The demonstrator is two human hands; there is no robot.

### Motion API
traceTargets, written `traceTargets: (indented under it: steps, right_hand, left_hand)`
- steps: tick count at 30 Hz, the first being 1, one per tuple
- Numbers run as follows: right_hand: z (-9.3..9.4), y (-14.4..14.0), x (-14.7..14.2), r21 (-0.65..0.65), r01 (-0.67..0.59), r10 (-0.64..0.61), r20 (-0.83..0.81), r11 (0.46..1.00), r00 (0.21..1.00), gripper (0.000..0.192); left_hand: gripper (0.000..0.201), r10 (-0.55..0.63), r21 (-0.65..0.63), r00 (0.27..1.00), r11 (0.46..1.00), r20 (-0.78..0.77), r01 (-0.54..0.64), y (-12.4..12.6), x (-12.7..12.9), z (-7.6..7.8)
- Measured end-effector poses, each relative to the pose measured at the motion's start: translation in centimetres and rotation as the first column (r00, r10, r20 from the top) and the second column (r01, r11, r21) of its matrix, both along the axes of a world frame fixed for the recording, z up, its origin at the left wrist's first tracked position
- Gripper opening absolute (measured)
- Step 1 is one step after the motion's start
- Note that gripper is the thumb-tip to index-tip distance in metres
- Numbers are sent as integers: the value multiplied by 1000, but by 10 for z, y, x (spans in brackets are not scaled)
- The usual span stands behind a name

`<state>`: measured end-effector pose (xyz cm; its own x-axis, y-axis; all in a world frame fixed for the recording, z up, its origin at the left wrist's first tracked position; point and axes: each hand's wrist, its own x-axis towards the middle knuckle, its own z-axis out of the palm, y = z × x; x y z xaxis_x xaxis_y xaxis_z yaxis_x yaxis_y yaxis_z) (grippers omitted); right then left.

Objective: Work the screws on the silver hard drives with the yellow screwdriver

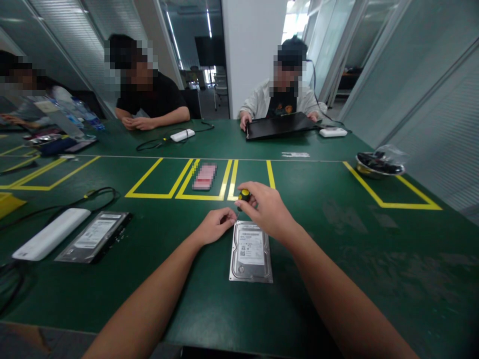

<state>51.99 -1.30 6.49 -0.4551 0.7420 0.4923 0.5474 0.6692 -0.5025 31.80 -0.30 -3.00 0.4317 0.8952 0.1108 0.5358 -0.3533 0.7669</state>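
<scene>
Hands at a hard drive (251,252).
Right hand (266,209) grips a yellow-capped screwdriver (244,195); left hand (215,224) pinches its tip, just beyond the drive's far edge.

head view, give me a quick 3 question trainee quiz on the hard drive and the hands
1. True or false: the right hand holds a yellow-topped screwdriver over the far end of the hard drive.
2. Which lies left of that drive? A) second hard drive beside a white box B) a keyboard C) a mug
3. Fill in: the left hand rests at the drive's far ____ corner.

Key: 1 true; 2 A; 3 left
</scene>
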Motion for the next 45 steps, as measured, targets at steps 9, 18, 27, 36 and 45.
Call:
traceTargets:
  steps: [9, 18, 27, 36, 45]
  right_hand:
    - [-5, 0, -3, 34, 80, -80, 1, 996, 997, 16]
    - [-4, -4, -5, 47, 85, -87, 44, 995, 995, 20]
    - [1, -9, -7, 21, 85, -86, 54, 996, 995, 27]
    - [3, -10, -7, 29, 62, -64, 65, 998, 996, 27]
    - [3, -12, -7, 75, 24, -30, 73, 997, 997, 26]
  left_hand:
    - [13, -7, 3, 1000, 1000, -11, 7, 1, 0, -2]
    - [12, -2, 34, 1000, 999, -3, 2, 1, 0, -5]
    - [15, -29, 51, 999, 998, 19, 28, 2, -1, -9]
    - [17, -28, 61, 1000, 998, -10, 29, 3, -2, -11]
    - [16, -6, 72, 1000, 997, -24, 7, 4, -3, -14]
